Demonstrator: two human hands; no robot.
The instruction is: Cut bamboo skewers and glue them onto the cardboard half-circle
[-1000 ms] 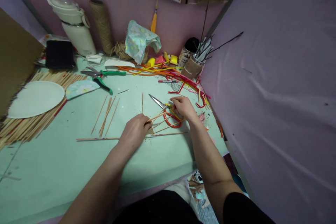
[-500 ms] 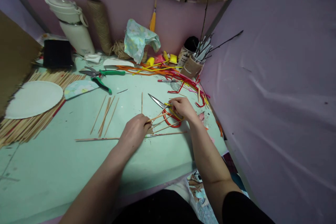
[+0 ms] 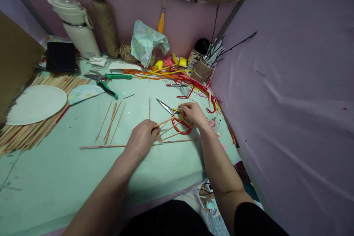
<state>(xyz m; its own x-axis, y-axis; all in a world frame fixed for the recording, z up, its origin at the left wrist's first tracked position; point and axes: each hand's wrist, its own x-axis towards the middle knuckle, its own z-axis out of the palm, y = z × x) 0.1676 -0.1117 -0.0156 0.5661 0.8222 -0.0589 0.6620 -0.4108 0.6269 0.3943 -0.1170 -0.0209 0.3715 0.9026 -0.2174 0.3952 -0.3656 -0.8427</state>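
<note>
My left hand [image 3: 142, 136] is closed around the left ends of thin wooden sticks [image 3: 171, 129], which fan out to the right. A small brown piece shows under its fingertips. My right hand [image 3: 192, 113] is pinched near the scissors' handles, and what its fingers hold is too small to make out. Scissors [image 3: 166, 106] with red and yellow handles lie beneath the fanned sticks, blades pointing up-left. A long stick [image 3: 102, 147] runs crosswise under my left hand. Several loose sticks [image 3: 111, 123] lie to the left, and one short stick [image 3: 149, 107] stands out above my left hand.
Green-handled pliers [image 3: 118, 76], a patterned fan-shaped piece [image 3: 83, 93], a white oval [image 3: 37, 105] and a large stick bundle [image 3: 16, 136] lie left. Behind are a white bottle [image 3: 81, 38], a twine roll [image 3: 106, 27], coloured pipe cleaners [image 3: 155, 73] and a holder with twigs [image 3: 202, 70].
The upper held sticks between my hands have shifted slightly and now lie closer together. Both hands have stayed almost in place.
</note>
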